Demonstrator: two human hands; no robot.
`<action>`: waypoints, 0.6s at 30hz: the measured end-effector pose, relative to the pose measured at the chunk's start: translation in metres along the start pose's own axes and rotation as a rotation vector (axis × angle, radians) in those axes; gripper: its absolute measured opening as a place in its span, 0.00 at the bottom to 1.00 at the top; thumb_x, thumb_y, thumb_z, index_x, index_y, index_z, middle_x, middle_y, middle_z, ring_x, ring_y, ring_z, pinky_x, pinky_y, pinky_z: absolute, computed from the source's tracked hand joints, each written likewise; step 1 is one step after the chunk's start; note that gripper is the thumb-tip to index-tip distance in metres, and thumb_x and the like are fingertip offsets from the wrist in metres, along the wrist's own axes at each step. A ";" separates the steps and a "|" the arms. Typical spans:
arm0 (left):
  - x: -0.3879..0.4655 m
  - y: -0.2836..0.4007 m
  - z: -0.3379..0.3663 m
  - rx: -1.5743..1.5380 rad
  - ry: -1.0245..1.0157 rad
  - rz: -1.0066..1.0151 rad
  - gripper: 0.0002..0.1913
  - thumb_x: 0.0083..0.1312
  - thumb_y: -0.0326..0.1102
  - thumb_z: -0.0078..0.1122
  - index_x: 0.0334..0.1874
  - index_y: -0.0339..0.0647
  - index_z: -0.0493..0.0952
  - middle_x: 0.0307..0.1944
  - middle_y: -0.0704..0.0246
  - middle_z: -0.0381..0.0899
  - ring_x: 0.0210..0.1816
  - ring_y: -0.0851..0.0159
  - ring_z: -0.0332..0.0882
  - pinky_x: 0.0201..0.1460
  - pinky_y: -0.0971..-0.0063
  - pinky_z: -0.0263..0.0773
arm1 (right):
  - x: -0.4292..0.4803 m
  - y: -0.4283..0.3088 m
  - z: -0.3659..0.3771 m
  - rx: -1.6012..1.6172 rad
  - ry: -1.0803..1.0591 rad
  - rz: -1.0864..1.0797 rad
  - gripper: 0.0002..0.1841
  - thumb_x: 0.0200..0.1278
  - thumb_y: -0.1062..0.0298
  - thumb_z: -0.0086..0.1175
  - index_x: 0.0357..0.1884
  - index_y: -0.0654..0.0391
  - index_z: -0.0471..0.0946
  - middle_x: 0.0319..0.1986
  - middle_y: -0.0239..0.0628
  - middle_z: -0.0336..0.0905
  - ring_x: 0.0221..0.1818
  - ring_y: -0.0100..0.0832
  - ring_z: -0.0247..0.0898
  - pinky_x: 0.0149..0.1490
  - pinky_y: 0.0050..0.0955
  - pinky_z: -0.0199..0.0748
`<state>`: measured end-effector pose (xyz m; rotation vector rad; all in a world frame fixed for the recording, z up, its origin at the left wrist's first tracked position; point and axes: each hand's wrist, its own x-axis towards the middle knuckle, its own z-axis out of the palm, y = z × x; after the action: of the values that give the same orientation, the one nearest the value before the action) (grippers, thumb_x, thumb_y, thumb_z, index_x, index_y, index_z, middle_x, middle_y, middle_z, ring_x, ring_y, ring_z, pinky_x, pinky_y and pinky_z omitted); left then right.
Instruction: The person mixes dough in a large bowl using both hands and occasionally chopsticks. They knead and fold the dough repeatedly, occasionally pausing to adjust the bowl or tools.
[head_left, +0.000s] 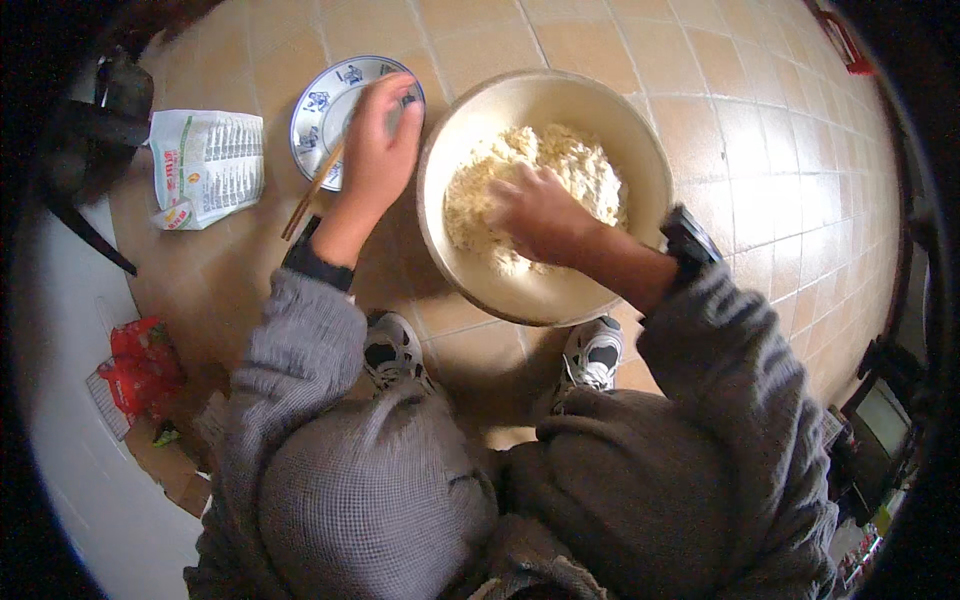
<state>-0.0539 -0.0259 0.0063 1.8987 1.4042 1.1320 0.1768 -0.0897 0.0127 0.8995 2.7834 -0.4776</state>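
A large cream-coloured basin (645, 142) stands on the tiled floor in front of my feet, with shaggy, crumbly dough (577, 165) inside. My right hand (540, 214) reaches into it from the right, its fingers down in the left part of the dough; the fingertips are blurred and partly hidden. To the left of the basin, my left hand (382, 142) is raised over a blue-rimmed plate (311, 124), fingers curved and apart, with no object visible between them. Wooden chopsticks (307, 195) lean across the plate's lower edge, partly hidden behind my left wrist.
A white printed plastic bag (210, 165) lies left of the plate. Farther down on the left are a red plastic bag (142, 367) and a cardboard box (161, 457) beside a white surface. My shoes (592, 352) stand just below the basin. Dark furniture edges the far left.
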 end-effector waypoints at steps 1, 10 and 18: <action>-0.004 -0.003 -0.017 0.047 0.046 -0.018 0.16 0.66 0.30 0.57 0.54 0.35 0.72 0.53 0.56 0.75 0.54 0.54 0.75 0.59 0.65 0.69 | -0.011 0.003 -0.005 0.037 0.034 0.022 0.13 0.56 0.60 0.56 0.45 0.44 0.81 0.51 0.40 0.71 0.58 0.51 0.67 0.53 0.55 0.71; -0.052 -0.044 -0.064 0.939 -0.123 -0.169 0.15 0.61 0.41 0.63 0.43 0.37 0.79 0.61 0.59 0.65 0.64 0.49 0.57 0.67 0.51 0.51 | -0.032 -0.026 0.017 -0.063 0.182 -0.084 0.17 0.55 0.60 0.55 0.49 0.40 0.79 0.60 0.40 0.68 0.57 0.45 0.65 0.58 0.50 0.66; -0.051 -0.046 -0.071 1.015 -0.155 -0.120 0.11 0.64 0.37 0.59 0.36 0.35 0.79 0.59 0.59 0.68 0.62 0.51 0.61 0.63 0.51 0.56 | 0.016 0.015 0.023 -0.053 0.267 0.244 0.20 0.58 0.61 0.55 0.54 0.42 0.77 0.58 0.42 0.69 0.56 0.54 0.67 0.54 0.49 0.74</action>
<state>-0.1439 -0.0635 -0.0095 2.3913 2.1915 0.1465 0.1746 -0.0783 -0.0164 1.3588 2.8420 -0.2599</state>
